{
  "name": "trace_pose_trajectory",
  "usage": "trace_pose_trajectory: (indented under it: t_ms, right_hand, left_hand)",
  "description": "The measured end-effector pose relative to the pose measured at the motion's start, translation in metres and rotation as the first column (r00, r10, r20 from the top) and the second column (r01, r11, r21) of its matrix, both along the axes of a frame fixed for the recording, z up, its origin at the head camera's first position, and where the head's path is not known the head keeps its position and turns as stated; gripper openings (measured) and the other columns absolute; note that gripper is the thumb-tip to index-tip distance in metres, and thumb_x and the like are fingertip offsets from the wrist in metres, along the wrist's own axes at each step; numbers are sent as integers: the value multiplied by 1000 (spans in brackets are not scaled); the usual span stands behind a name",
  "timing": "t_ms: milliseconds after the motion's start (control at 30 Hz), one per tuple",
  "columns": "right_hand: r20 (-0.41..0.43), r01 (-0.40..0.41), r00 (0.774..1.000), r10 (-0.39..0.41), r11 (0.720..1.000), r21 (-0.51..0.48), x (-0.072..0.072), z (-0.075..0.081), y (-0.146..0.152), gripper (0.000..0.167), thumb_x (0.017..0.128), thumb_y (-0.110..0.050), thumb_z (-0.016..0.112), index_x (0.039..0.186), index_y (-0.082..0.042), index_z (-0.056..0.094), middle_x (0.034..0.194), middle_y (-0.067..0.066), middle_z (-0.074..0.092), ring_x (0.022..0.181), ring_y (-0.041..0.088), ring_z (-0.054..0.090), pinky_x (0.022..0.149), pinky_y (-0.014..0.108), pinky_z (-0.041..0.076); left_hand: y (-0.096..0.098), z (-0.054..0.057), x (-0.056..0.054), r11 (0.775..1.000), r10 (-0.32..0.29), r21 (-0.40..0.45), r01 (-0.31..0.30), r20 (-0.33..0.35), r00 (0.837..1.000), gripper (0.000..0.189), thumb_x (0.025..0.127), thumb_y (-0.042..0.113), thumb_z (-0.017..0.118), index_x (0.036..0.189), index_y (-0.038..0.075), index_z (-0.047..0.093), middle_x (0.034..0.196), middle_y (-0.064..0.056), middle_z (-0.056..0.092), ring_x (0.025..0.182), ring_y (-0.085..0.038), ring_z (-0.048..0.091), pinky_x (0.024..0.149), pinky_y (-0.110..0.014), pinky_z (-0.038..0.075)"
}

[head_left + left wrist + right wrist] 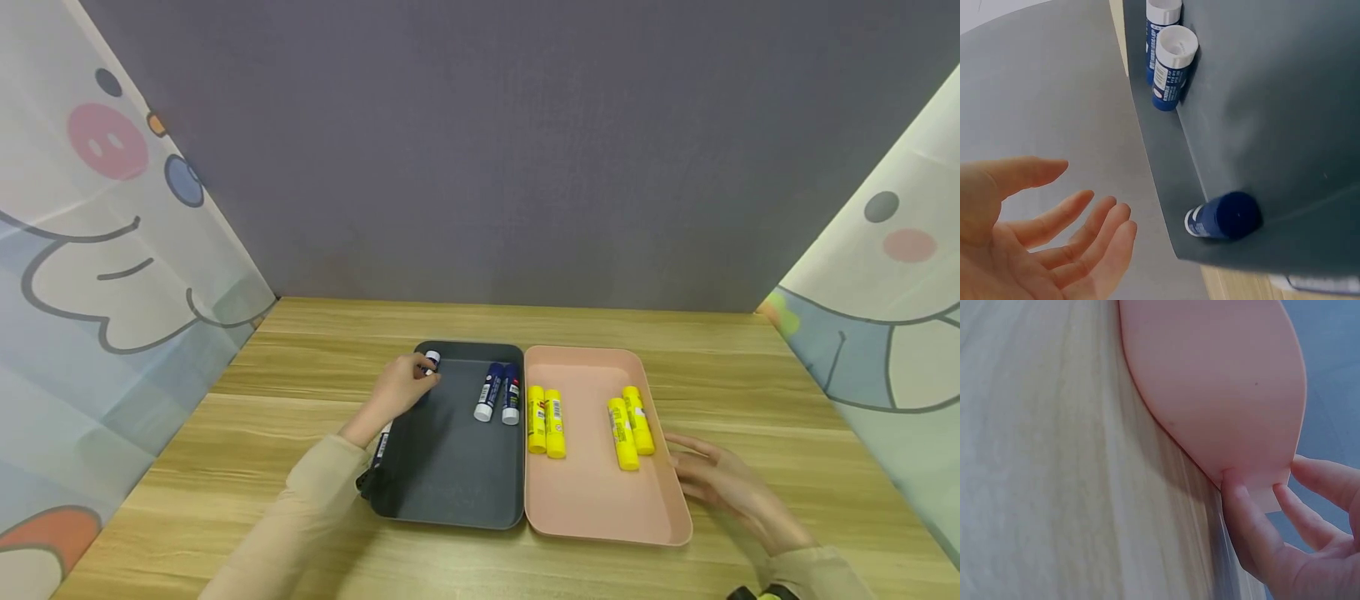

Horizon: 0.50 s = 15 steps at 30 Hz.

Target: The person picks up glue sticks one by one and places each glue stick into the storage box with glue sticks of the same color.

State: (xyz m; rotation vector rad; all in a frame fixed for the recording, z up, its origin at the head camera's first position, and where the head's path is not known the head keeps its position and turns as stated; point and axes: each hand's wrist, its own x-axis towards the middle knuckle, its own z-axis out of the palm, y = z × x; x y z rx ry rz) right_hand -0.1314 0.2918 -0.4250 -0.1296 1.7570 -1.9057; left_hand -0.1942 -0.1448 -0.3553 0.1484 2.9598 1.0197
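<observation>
My left hand (pixel 403 385) hovers over the far left corner of a dark grey tray (pixel 450 500). Beside its fingers is a blue and white glue stick (pixel 432 358); in the left wrist view the hand is relaxed, with nothing in it, apart from the glue stick (pixel 1225 215) in the tray corner. Two more blue glue sticks, one a white-ended glue stick (pixel 488 392), lie along the tray's right side. My right hand (pixel 723 479) touches the outer right wall of a pink tray (pixel 585 525), fingers (pixel 1250 515) against it. Inside lie yellow glue sticks in two pairs, left (pixel 554 425) and right (pixel 623 433).
Both trays stand side by side on a wooden table (pixel 225 467). Another blue and white glue stick (pixel 382 444) lies outside the dark tray's left wall, partly hidden by the left sleeve. A grey panel (pixel 510 167) rises behind the table, with printed cloths at both sides.
</observation>
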Motion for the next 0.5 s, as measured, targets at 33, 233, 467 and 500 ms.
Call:
trace_pose_trajectory:
  t_ms: [33,233,467,500]
  right_hand:
    - [2,0,1000,0,1000,-9,0,0,0,43,92,-12,45,134,-10,36,110,-7,57,98,12,58,85,29,46]
    - [-11,-13,1000,13,999,-35,1,-1,0,33,92,-11,44,123,-22,46,110,-6,57,98,13,58,85,29,46]
    - [-5,12,1000,-12,1000,22,1,1,-1,46,92,-13,46,136,-5,32,111,-5,57,97,13,58,84,30,46]
    - [-2,15,1000,-15,1000,28,1,1,-1,48,92,-13,46,136,-3,30,111,-5,57,97,13,58,84,30,46]
  left_hand:
    - [-2,0,1,1000,2,-2,-2,-1,1000,29,83,18,60,103,-3,61,84,-12,61,68,-19,55,57,-31,46]
    - [-12,2,6,999,18,-38,-18,0,1000,26,84,17,59,102,-2,61,84,-13,60,65,-20,54,54,-31,44]
    - [-25,2,14,998,21,-56,-22,-28,999,26,83,16,59,101,-3,60,84,-15,61,71,-24,56,58,-34,45]
    - [-27,1,15,998,18,-51,-20,-31,999,27,83,15,58,101,-4,60,84,-15,61,69,-24,56,57,-33,45]
